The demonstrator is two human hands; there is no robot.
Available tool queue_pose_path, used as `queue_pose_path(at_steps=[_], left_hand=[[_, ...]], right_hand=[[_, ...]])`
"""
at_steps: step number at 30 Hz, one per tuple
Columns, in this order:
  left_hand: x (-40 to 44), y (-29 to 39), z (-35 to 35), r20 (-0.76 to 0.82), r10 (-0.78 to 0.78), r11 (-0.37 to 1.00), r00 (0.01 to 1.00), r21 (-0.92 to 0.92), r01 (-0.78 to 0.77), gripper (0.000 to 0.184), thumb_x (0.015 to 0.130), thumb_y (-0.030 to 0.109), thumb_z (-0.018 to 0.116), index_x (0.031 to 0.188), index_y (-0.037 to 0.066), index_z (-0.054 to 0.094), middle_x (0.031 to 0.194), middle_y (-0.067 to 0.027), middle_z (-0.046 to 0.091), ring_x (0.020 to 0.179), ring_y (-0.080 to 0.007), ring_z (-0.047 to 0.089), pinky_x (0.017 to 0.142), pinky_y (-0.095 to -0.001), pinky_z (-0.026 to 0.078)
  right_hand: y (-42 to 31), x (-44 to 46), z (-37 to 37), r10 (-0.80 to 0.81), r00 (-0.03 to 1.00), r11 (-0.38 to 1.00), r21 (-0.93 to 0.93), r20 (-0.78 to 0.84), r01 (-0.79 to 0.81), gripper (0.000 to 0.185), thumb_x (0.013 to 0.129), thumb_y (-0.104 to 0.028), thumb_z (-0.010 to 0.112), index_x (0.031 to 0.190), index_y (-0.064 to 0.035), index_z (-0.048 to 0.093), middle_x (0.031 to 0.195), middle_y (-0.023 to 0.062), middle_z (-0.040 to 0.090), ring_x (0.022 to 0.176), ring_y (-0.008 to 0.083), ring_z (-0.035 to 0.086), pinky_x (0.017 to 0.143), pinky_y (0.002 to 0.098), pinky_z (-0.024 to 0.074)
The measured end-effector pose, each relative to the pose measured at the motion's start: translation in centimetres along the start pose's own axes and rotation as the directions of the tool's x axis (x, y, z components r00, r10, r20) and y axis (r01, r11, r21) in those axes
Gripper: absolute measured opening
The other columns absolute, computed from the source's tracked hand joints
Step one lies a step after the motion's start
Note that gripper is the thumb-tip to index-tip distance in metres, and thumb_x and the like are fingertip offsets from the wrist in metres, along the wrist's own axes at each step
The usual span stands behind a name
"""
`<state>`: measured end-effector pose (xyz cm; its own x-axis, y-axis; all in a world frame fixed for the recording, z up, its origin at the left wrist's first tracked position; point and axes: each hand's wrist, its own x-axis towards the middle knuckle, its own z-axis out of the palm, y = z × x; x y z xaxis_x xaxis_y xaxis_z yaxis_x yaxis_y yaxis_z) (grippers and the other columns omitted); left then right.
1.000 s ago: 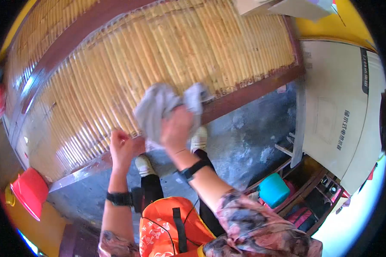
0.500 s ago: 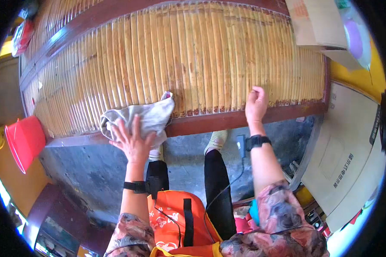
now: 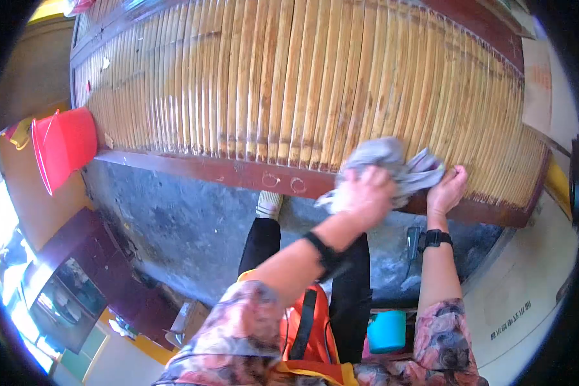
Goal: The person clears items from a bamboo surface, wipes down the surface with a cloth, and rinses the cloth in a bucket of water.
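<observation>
My left hand presses on a crumpled grey cloth at the front edge of a slatted bamboo surface. Its fingers are bent into the fabric, and part of the cloth hangs over the dark red wooden frame. Just to the right, my right hand rests at the same edge with its fingers curled in. One corner of the cloth lies right beside its thumb, and I see nothing held in that hand.
A red bucket is at the left end of the bamboo surface. Below, a turquoise container sits near my legs. A large cardboard box leans at the right. Dark furniture is at the lower left.
My left hand has carried the cloth rightward along the front edge, close to my right hand. Its spread fingers are now bent into the cloth. The view has shifted.
</observation>
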<state>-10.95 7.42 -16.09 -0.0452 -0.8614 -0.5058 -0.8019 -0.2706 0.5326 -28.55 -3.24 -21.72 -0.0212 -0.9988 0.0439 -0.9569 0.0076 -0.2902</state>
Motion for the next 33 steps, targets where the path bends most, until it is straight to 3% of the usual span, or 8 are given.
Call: queue_pose_path(at_steps=[6,12,14,16,21,28,31,33], left_hand=[[-10.9,-17.4,-5.6,-0.366,-0.384,0.849,0.848,0.221,0.480,0.028,0.063,0.021,0.059,0.091,0.017,0.059,0.095,-0.0061,0.052,0.091,-0.0276,0.051,0.077,-0.0462,0.039],[-23.3,-32.8,-9.0,-0.620,-0.784,0.230,0.025,-0.254,0.939,0.034,0.073,0.018,0.051,0.103,0.003,0.053,0.093,-0.0157,0.057,0.087,-0.0354,0.054,0.074,-0.0434,0.044],[-21.4,-27.2,-11.1,-0.749,-0.583,0.748,0.314,-0.343,0.568,0.022,0.072,0.016,0.055,0.089,0.001,0.058,0.072,-0.0172,0.058,0.070,-0.0345,0.056,0.069,-0.0412,0.045],[-19.5,-24.6,-7.6,-0.872,-0.363,0.849,0.328,-0.165,0.502,0.022,0.073,0.013,0.057,0.093,0.005,0.056,0.084,-0.0138,0.059,0.071,-0.0338,0.055,0.065,-0.0420,0.043],[-11.4,-13.2,-3.6,-0.400,-0.221,0.975,0.890,-0.071,0.210,0.050,0.073,0.029,0.055,0.122,0.032,0.042,0.126,-0.0105,0.036,0.118,-0.0290,0.032,0.084,-0.0574,0.023],[-14.2,-24.2,-4.9,-0.594,-0.004,0.955,0.805,0.237,0.180,0.043,0.071,0.032,0.054,0.113,0.032,0.049,0.107,-0.0027,0.044,0.102,-0.0244,0.039,0.071,-0.0520,0.033],[-19.7,-33.7,-7.7,-0.690,-0.318,0.822,0.651,0.142,0.552,0.045,0.067,0.032,0.058,0.112,0.031,0.051,0.104,-0.0032,0.042,0.097,-0.0271,0.040,0.067,-0.0514,0.035],[-23.9,-40.3,-8.2,-0.758,-0.432,0.671,0.488,0.091,0.736,0.047,0.068,0.033,0.060,0.114,0.032,0.049,0.108,-0.0060,0.041,0.103,-0.0308,0.036,0.069,-0.0550,0.035]], right_hand=[[0.0,0.2,0.2,-0.031,0.998,0.998,-0.055,-0.055,0.028,0.018,0.084,-0.019,0.042,0.094,-0.0046,0.048,0.086,0.0179,0.054,0.082,0.0364,0.050,0.072,0.0439,0.0388],[0.7,0.3,0.4,-0.072,0.997,0.996,-0.056,-0.035,0.070,0.020,0.084,-0.019,0.041,0.099,-0.0055,0.045,0.088,0.0187,0.055,0.082,0.0368,0.051,0.072,0.0443,0.0397],[1.1,0.4,0.6,-0.067,0.998,0.989,-0.133,0.016,0.069,0.022,0.084,-0.019,0.040,0.102,-0.0059,0.044,0.090,0.0194,0.054,0.085,0.0372,0.051,0.074,0.0440,0.0396],[0.4,0.4,0.5,-0.005,0.999,0.984,-0.179,0.032,0.011,0.022,0.084,-0.017,0.040,0.102,-0.0058,0.044,0.095,0.0200,0.054,0.090,0.0378,0.051,0.076,0.0442,0.0396],[-3.0,2.3,3.7,-0.192,0.978,0.972,0.152,0.079,0.178,0.019,0.084,-0.016,0.047,0.099,-0.0037,0.050,0.093,0.0159,0.056,0.087,0.0290,0.054,0.074,0.0360,0.0427],[-31.7,-2.4,10.1,-0.475,0.855,0.737,0.625,0.209,0.257,0.022,0.083,-0.020,0.052,0.100,-0.0070,0.051,0.090,0.0070,0.055,0.080,0.0216,0.053,0.072,0.0323,0.0418],[-39.2,-7.6,11.5,-0.676,0.734,0.730,-0.073,0.063,0.679,0.016,0.079,-0.023,0.046,0.090,-0.0112,0.050,0.089,0.0062,0.054,0.087,0.0278,0.048,0.073,0.0425,0.0355],[-39.8,-7.9,12.8,-0.696,0.717,0.714,-0.067,0.045,0.697,0.015,0.079,-0.022,0.045,0.089,-0.0117,0.049,0.088,0.0059,0.053,0.086,0.0271,0.048,0.073,0.0419,0.0356]])
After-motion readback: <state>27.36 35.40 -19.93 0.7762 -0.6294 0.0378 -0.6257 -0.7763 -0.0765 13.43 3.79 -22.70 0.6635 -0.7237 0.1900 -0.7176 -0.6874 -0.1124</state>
